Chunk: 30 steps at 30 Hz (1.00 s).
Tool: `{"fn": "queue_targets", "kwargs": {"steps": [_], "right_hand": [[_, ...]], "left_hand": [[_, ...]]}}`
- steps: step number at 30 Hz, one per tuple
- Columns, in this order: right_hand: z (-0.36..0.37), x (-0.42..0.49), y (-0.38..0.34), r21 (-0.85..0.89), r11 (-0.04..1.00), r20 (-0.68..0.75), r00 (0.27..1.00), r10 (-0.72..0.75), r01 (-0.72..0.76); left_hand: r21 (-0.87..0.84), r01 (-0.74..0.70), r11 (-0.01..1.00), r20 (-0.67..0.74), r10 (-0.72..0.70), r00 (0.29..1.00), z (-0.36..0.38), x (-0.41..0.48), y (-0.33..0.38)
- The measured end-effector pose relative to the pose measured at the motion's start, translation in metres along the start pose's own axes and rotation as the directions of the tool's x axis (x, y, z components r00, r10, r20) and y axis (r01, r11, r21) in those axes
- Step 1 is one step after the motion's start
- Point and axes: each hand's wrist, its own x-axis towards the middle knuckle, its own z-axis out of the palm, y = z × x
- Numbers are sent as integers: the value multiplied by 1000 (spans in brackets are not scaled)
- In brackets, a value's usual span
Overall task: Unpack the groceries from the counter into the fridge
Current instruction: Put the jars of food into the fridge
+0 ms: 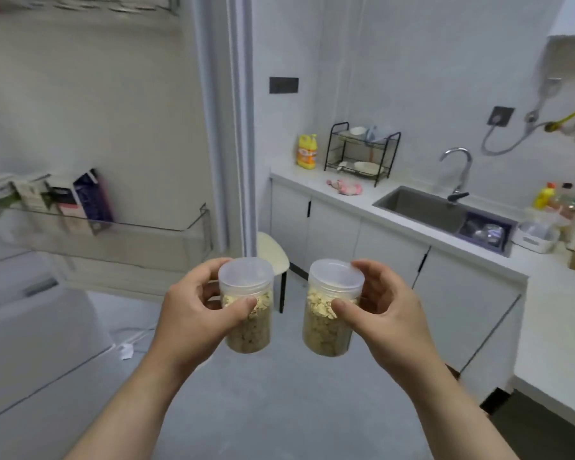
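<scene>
the left hand (193,313) has its grip clamped round a clear lidded jar of flakes (250,330), and the right hand (384,313) grips a second jar (327,333) likewise. both are upright, side by side but apart, held above the floor (296,400), with the fridge door shelf (153,235) to the left and the bench (362,202) to the right.

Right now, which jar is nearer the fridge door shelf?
The jar gripped by the left hand; the other jar, in the right hand, is toward the sink.
</scene>
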Motion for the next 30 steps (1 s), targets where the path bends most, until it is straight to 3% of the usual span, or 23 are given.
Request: {"fn": "queue_targets", "kwargs": {"steps": [11,23,30], "right_hand": [[48,90,-12,196,974,291,942,-167,113],[140,85,-36,292,953,594,765,-248,81],[200,57,-62,321,942,676,673,-301,98]], "left_hand": [[19,-12,1000,-332,17,943,-24,25,0],[104,25,994,-656,49,753,-91,-36,12],[179,20,984,-738,120,664,-145,-78,29]]}}
